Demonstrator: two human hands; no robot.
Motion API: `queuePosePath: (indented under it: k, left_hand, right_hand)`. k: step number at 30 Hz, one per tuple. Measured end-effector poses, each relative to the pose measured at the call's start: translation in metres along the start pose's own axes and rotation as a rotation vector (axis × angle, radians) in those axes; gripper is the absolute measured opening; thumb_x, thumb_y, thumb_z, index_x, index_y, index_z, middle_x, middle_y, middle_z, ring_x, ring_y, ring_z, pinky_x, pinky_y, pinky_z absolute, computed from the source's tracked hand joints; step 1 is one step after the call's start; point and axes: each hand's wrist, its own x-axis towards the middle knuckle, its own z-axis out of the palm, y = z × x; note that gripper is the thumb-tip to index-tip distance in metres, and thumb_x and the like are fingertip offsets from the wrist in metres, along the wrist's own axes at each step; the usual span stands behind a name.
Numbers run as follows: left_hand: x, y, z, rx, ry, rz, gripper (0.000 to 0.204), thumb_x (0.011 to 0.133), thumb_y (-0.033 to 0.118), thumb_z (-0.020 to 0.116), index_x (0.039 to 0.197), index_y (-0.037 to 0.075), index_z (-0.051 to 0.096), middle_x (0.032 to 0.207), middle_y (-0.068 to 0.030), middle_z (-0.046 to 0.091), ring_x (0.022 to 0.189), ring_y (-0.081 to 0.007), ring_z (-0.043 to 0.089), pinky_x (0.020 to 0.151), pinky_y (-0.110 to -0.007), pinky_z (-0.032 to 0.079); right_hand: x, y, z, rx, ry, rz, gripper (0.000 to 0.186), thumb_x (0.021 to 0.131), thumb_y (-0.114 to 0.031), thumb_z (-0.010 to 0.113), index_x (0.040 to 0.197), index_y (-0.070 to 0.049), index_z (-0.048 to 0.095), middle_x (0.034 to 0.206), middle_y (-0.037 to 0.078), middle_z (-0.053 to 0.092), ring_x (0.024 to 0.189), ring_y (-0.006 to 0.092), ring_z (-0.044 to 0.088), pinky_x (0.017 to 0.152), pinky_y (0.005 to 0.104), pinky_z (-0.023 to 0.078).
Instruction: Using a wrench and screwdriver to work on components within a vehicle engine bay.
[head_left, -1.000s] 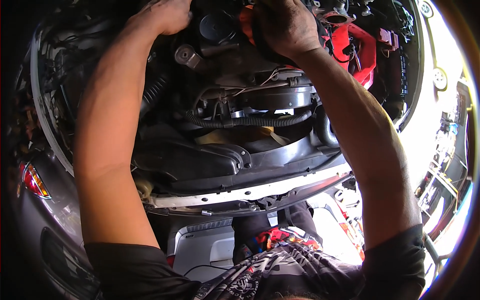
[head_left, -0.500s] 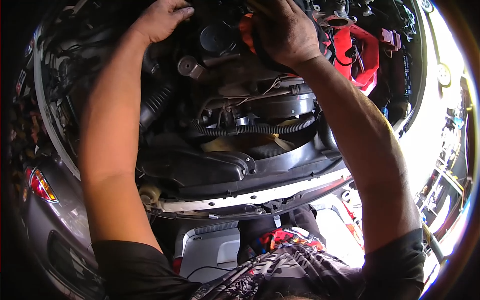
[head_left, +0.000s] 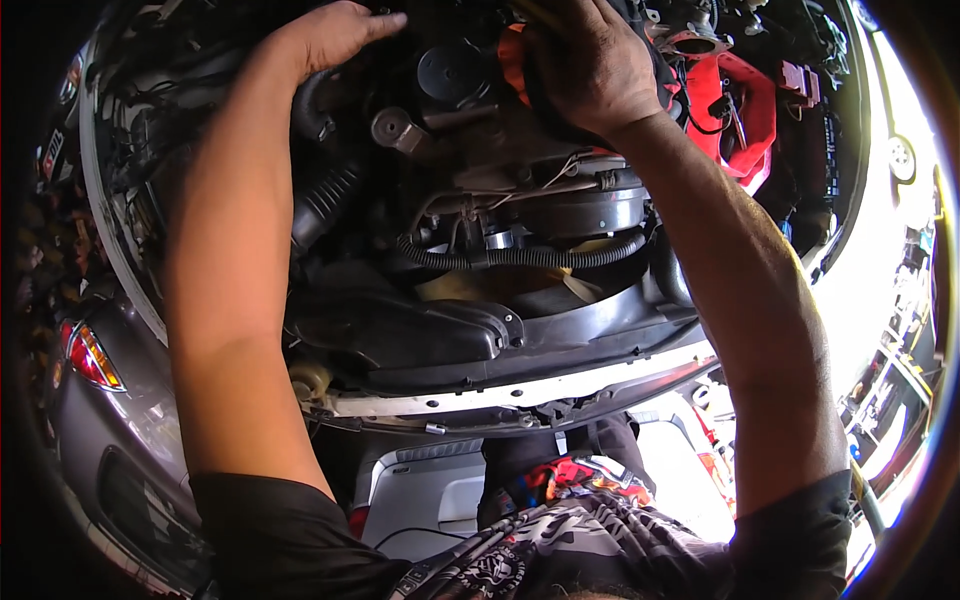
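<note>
My left hand [head_left: 335, 35] is near the top edge, over the dark left side of an engine bay. One digit stretches to the right, and nothing shows in its grasp; the other fingers are partly cut off. To its right lies a round black cap [head_left: 452, 73], with a round metal pulley [head_left: 391, 128] below it. My right hand [head_left: 605, 80] is bent, its back toward me and its fingers running past the top edge. It seems closed around something I cannot make out. An orange piece [head_left: 514, 62] and dark material show beside that hand.
Below my hands are a ribbed black hose [head_left: 520, 258], a yellowish fan [head_left: 570, 285] and the pale front crossmember [head_left: 480, 398]. A red tray-like piece [head_left: 760, 125] stands right of my right wrist. A grey car [head_left: 150, 470] is at lower left.
The whole view has shifted slightly, so the engine sits a little farther right. My left hand's outstretched digit reaches straighter to the right. My right hand keeps its place by the orange piece.
</note>
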Motion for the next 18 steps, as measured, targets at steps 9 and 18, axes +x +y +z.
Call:
queuePosePath:
  k: [9,18]
  left_hand:
    - [-0.045,-0.027,-0.022,0.143,0.109,0.111,0.052,0.083,0.025,0.084,0.124,-0.002,0.066,0.102,-0.0095,0.074,0.093,-0.0183,0.069,0.087,-0.033,0.054]
    - [-0.074,-0.067,-0.007,-0.18,0.1,0.068,0.033,0.087,0.017,0.081,0.113,0.0,0.073,0.093,-0.0048,0.074,0.086,-0.0141,0.068,0.082,-0.03,0.054]
  right_hand:
    - [-0.003,0.0,0.003,-0.041,-0.017,0.068,0.025,0.092,-0.021,0.067,0.116,-0.013,0.066,0.101,0.017,0.067,0.094,0.0415,0.067,0.08,0.0504,0.055]
    - [-0.001,-0.006,0.003,-0.035,-0.036,0.065,0.02,0.097,-0.026,0.065,0.112,-0.014,0.07,0.099,0.015,0.068,0.094,0.0385,0.068,0.08,0.0477,0.056]
